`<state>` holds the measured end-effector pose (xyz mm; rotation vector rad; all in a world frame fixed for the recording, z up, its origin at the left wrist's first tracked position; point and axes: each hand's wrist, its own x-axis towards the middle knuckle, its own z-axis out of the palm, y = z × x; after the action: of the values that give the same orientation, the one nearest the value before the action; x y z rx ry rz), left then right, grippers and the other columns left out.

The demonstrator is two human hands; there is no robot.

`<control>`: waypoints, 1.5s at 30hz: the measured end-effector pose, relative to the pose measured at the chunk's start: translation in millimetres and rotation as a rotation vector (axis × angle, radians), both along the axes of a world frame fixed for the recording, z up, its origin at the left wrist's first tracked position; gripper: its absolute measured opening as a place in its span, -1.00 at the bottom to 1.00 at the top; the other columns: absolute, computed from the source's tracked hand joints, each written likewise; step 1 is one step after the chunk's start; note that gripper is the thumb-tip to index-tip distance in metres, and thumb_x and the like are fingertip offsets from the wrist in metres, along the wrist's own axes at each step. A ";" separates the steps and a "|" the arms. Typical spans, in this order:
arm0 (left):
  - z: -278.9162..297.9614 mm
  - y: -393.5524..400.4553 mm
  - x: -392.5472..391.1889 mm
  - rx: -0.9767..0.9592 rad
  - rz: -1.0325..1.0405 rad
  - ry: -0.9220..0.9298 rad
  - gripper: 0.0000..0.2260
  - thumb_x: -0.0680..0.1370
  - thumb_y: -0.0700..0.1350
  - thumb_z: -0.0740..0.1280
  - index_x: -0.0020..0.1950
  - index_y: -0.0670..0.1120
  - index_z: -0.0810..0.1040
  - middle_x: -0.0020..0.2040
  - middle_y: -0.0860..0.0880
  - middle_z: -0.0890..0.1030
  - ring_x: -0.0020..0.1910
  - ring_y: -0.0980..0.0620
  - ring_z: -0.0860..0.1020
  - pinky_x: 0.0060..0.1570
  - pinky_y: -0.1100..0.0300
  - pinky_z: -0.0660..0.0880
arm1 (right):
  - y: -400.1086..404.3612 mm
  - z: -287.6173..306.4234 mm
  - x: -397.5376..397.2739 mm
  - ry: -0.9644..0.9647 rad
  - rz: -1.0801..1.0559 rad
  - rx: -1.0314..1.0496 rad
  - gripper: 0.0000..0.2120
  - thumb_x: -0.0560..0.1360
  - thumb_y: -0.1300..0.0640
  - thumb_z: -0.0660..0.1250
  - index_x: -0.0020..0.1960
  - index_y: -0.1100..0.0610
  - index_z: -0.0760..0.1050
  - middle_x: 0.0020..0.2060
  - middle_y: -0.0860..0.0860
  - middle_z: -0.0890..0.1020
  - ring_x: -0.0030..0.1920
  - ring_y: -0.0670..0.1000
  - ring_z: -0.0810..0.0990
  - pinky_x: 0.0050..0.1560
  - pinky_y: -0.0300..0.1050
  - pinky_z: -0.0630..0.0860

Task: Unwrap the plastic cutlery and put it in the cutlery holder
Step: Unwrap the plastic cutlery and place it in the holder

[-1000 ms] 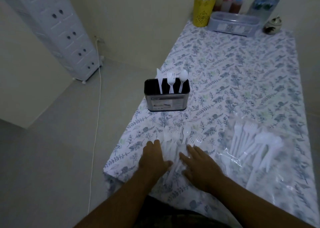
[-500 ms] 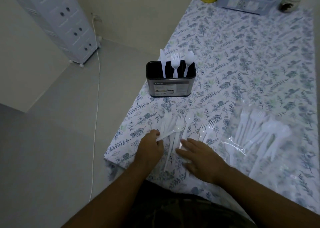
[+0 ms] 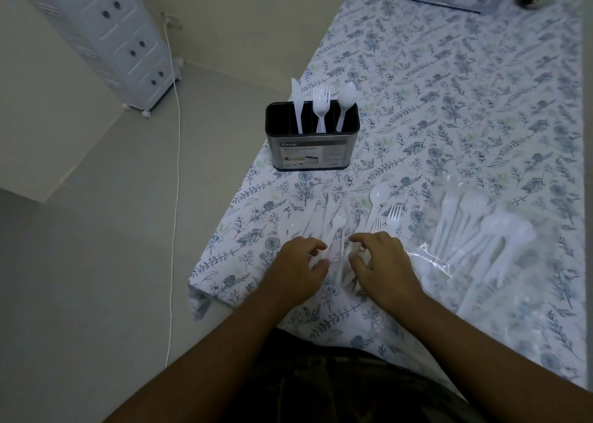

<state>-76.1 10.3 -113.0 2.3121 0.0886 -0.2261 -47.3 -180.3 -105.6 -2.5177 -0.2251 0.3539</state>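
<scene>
While both our hands work at the table's near edge, our left hand (image 3: 296,270) and right hand (image 3: 382,267) curl their fingers around a clear plastic wrapper (image 3: 340,255) holding white cutlery, pinching it from either side. Just beyond lie a loose spoon (image 3: 378,198) and fork (image 3: 394,215). To our right rests a wrapped cutlery bundle (image 3: 481,239). Farther off, the black cutlery holder (image 3: 311,148) stands upright on the floral tablecloth (image 3: 449,101), containing a knife (image 3: 297,105), fork (image 3: 321,105) and spoon (image 3: 346,100).

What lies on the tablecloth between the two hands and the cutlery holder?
In the head view, loose white plastic cutlery lies there: a spoon, forks and a wrapped bundle before the left hand and right hand, short of the cutlery holder.
</scene>
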 end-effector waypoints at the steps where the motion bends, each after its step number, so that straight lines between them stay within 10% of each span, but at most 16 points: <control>1: -1.8 0.7 -1.8 0.043 0.039 0.001 -0.74 0.52 -0.08 0.38 0.20 -0.05 0.56 0.03 0.01 0.54 0.03 0.08 0.48 0.05 0.14 0.53 | -0.8 0.0 -1.4 -0.007 0.051 -0.031 -0.67 0.58 0.01 0.32 0.33 -0.03 0.54 0.17 -0.01 0.54 0.22 0.07 0.44 0.24 0.03 0.39; 10: -8.4 1.2 -7.5 0.234 0.108 0.134 -0.64 0.52 -0.03 0.41 0.25 -0.06 0.41 0.13 -0.04 0.46 0.10 -0.01 0.47 0.05 0.10 0.50 | 11.0 -10.7 7.4 0.016 0.663 -0.284 -0.43 0.63 -0.05 0.15 0.62 -0.01 0.16 0.64 -0.02 0.15 0.63 0.10 0.09 0.57 0.13 0.10; 17: -9.1 1.5 -4.8 0.321 0.110 0.128 -0.74 0.55 -0.11 0.32 0.20 -0.13 0.43 0.08 -0.08 0.48 0.04 -0.03 0.48 -0.09 0.17 0.41 | -14.2 -12.0 0.8 -0.107 0.342 -0.292 -0.65 0.50 0.01 0.30 0.24 0.05 0.61 0.19 0.05 0.64 0.26 0.15 0.55 0.24 0.11 0.46; 29: -7.5 -14.4 1.5 0.375 0.049 0.113 -0.81 0.57 -0.08 0.34 0.10 -0.14 0.46 -0.02 -0.11 0.57 -0.02 -0.11 0.57 -0.14 0.11 0.46 | -8.1 -6.4 -20.7 -0.092 0.170 -0.135 -0.73 0.51 0.06 0.33 0.16 -0.02 0.67 0.08 -0.04 0.66 0.16 0.08 0.56 0.13 0.05 0.39; 37: -4.5 -4.2 2.1 0.189 0.136 0.211 -0.83 0.37 -0.13 0.47 -0.28 -0.15 0.50 -0.33 -0.06 0.54 -0.36 0.02 0.45 -0.37 0.15 0.41 | 4.6 5.6 -17.9 0.340 -0.081 0.186 -0.73 0.61 0.10 0.29 0.29 0.00 0.57 -0.02 -0.08 0.64 -0.06 -0.10 0.58 -0.07 -0.32 0.45; 45: -5.6 -5.1 -12.5 0.038 0.183 0.253 -0.74 0.39 -0.05 0.48 -0.37 -0.17 0.50 -0.43 -0.06 0.52 -0.43 0.00 0.47 -0.33 0.11 0.46 | 24.5 8.3 -18.9 0.747 -0.279 0.464 -0.71 0.64 -0.02 0.27 0.22 0.14 0.55 0.01 0.14 0.70 -0.01 0.11 0.72 0.07 0.07 0.67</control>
<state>-88.5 5.2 -118.6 2.2859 0.4333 -0.4252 -66.3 -155.8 -97.2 -1.7839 0.3036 0.9618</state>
